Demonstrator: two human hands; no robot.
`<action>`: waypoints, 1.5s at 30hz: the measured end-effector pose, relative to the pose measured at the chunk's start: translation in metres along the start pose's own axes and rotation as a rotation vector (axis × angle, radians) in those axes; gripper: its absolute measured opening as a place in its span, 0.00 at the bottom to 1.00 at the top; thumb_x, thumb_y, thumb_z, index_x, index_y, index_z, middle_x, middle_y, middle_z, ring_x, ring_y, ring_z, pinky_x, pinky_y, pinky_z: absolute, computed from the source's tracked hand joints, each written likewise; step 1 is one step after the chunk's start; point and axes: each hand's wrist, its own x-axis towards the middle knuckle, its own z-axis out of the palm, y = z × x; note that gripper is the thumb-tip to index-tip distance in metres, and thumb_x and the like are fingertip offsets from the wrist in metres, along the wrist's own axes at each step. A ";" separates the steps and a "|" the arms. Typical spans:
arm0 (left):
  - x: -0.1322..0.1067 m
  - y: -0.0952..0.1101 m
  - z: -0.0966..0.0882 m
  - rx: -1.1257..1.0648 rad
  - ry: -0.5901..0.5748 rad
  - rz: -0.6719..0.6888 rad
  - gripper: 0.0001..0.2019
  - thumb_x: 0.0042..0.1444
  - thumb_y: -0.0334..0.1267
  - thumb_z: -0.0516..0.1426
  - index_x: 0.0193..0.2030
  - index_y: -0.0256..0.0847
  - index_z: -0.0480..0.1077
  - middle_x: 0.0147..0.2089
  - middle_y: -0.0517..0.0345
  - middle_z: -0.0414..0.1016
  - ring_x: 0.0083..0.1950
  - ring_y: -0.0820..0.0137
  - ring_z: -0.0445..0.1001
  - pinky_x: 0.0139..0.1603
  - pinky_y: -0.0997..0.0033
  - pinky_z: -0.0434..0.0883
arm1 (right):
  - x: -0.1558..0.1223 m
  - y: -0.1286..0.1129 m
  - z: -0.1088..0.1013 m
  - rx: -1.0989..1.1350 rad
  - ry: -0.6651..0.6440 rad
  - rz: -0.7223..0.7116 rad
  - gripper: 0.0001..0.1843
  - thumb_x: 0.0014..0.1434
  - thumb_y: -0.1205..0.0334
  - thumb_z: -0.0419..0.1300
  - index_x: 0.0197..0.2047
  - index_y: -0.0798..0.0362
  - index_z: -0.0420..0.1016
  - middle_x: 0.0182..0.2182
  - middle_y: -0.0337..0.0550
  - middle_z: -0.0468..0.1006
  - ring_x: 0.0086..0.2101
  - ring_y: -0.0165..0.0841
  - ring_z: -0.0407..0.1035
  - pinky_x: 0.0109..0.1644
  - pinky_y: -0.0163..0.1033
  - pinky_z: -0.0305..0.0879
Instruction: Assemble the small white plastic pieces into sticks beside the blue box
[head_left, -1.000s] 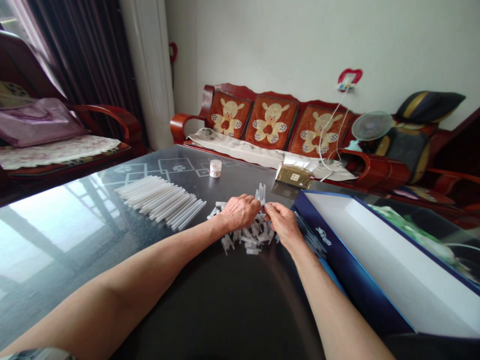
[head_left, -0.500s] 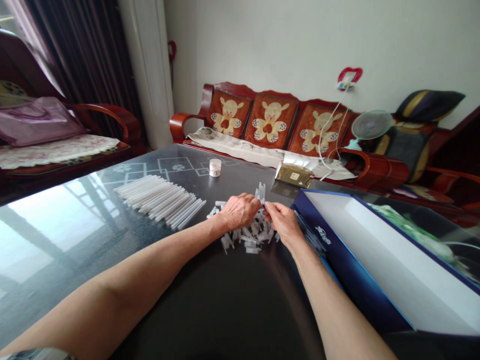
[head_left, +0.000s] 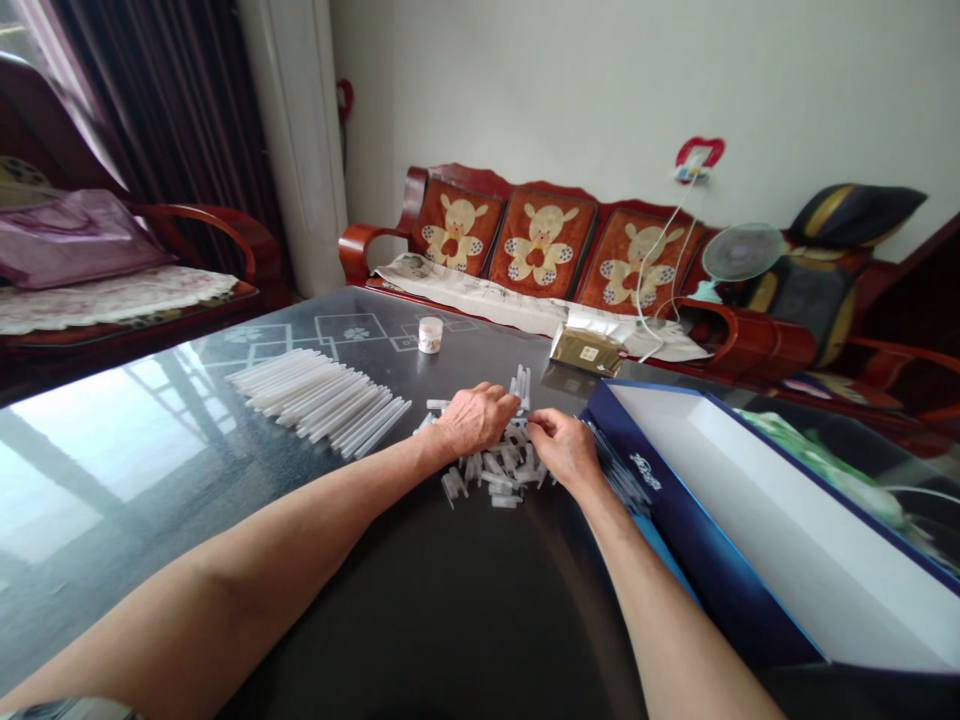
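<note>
My left hand (head_left: 480,417) is over the far left of a pile of short white plastic pieces (head_left: 504,474). Its fingers are curled down, and what they hold is hidden. Just past its fingertips, several narrow white pieces (head_left: 521,381) point away from me, side by side; I cannot tell whether they are held or lie on the table. My right hand (head_left: 564,445) is at the pile's right edge, thumb and fingers drawn together in a pinch. Whatever is between them is too small to make out. Long white plastic tubes (head_left: 322,402) lie in a row to the left.
Both arms rest over a dark glossy table (head_left: 442,610). A small white jar (head_left: 430,335) and a gold tissue pack (head_left: 589,352) stand farther back. An open blue box (head_left: 675,520) with a white inside is on the right, with dark slim items (head_left: 622,475) beside it.
My right hand has drawn slightly back from the narrow white pieces, down toward the pile. My left hand has shifted only a little.
</note>
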 end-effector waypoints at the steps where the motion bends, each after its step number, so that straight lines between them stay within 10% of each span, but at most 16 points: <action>1: 0.000 0.000 0.000 0.003 -0.005 0.001 0.16 0.65 0.39 0.43 0.49 0.41 0.68 0.38 0.51 0.71 0.40 0.64 0.69 0.35 0.70 0.67 | -0.001 -0.001 0.001 -0.016 0.005 -0.027 0.10 0.51 0.59 0.57 0.34 0.49 0.78 0.30 0.42 0.80 0.32 0.37 0.73 0.38 0.39 0.64; 14: 0.000 -0.001 0.004 0.012 0.000 0.022 0.15 0.65 0.38 0.43 0.49 0.41 0.68 0.38 0.52 0.70 0.40 0.65 0.68 0.34 0.70 0.67 | -0.002 -0.003 0.012 -0.238 0.081 -0.142 0.13 0.57 0.59 0.55 0.37 0.50 0.80 0.31 0.44 0.76 0.31 0.32 0.70 0.37 0.35 0.62; 23: 0.002 -0.001 0.006 0.028 -0.009 0.049 0.14 0.64 0.36 0.44 0.45 0.39 0.69 0.37 0.52 0.70 0.40 0.65 0.69 0.36 0.69 0.67 | -0.001 -0.014 0.010 0.098 0.153 -0.136 0.12 0.53 0.57 0.56 0.34 0.53 0.78 0.31 0.43 0.78 0.30 0.32 0.71 0.39 0.35 0.65; 28: 0.001 -0.002 0.003 0.005 0.011 0.038 0.16 0.65 0.39 0.43 0.47 0.39 0.69 0.37 0.52 0.71 0.39 0.67 0.70 0.36 0.71 0.66 | 0.002 -0.009 0.007 0.176 0.095 -0.020 0.14 0.53 0.52 0.55 0.33 0.54 0.76 0.30 0.43 0.79 0.30 0.34 0.70 0.39 0.38 0.64; 33: 0.002 -0.011 -0.003 0.004 0.104 -0.082 0.20 0.65 0.47 0.42 0.40 0.44 0.72 0.33 0.54 0.72 0.37 0.66 0.71 0.31 0.72 0.63 | 0.009 0.007 -0.005 0.260 0.366 0.208 0.19 0.54 0.50 0.53 0.39 0.56 0.73 0.31 0.46 0.78 0.31 0.37 0.71 0.37 0.41 0.66; 36: 0.002 -0.014 -0.003 0.028 0.108 -0.094 0.20 0.65 0.46 0.43 0.34 0.42 0.72 0.31 0.55 0.71 0.35 0.66 0.71 0.29 0.72 0.60 | 0.007 0.004 -0.007 0.045 0.519 -0.026 0.18 0.54 0.56 0.54 0.44 0.57 0.72 0.41 0.54 0.76 0.43 0.42 0.70 0.47 0.46 0.65; 40: 0.001 -0.013 0.000 0.011 0.128 -0.015 0.20 0.65 0.47 0.43 0.38 0.43 0.73 0.31 0.55 0.71 0.35 0.67 0.70 0.29 0.73 0.59 | -0.003 -0.015 0.002 -0.204 0.327 -0.436 0.15 0.59 0.62 0.53 0.49 0.55 0.70 0.45 0.51 0.75 0.48 0.40 0.67 0.55 0.47 0.59; 45: 0.001 -0.012 0.001 0.008 0.132 0.080 0.20 0.65 0.48 0.42 0.40 0.42 0.73 0.31 0.54 0.69 0.34 0.68 0.68 0.30 0.72 0.60 | -0.012 -0.024 0.005 -0.232 0.131 -0.413 0.13 0.62 0.65 0.49 0.44 0.54 0.74 0.37 0.46 0.77 0.39 0.34 0.71 0.47 0.36 0.63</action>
